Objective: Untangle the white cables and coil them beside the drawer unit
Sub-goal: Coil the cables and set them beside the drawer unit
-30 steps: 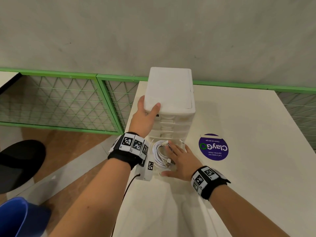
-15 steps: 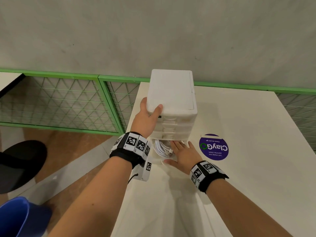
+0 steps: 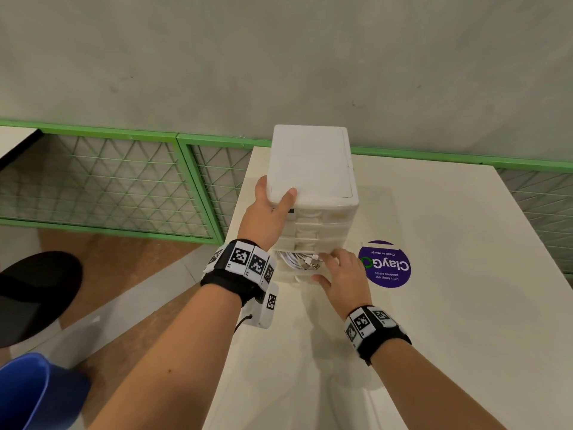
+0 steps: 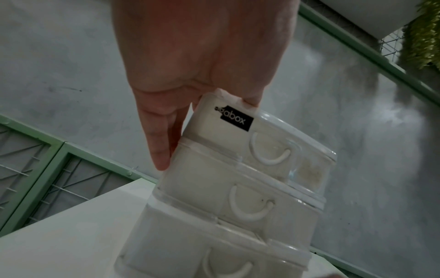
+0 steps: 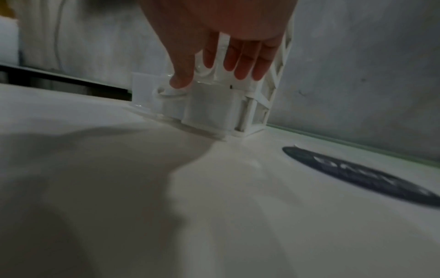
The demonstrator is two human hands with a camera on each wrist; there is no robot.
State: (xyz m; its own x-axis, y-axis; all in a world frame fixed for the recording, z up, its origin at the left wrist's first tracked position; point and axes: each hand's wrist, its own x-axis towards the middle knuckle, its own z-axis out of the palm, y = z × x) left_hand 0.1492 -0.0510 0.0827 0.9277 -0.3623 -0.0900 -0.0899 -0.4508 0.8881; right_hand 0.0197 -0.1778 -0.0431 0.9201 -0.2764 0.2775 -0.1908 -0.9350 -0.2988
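Observation:
A white drawer unit stands near the table's left edge. My left hand grips its top left corner, thumb on the lid and fingers down the side. The bottom drawer sticks out a little, and coiled white cables with metal plugs show inside it. My right hand touches that drawer's front with straight fingers. In the right wrist view the fingers lie over the drawer's rim and the thumb rests by its handle. The upper drawers are closed.
The white table carries a round purple sticker just right of the unit. A green mesh fence and a grey wall run behind. On the floor at left are a black seat and a blue object.
The bottom drawer has slid most of the way into the unit, with my right hand moving forward against it. Less of the cable coil shows. My left hand keeps its hold.

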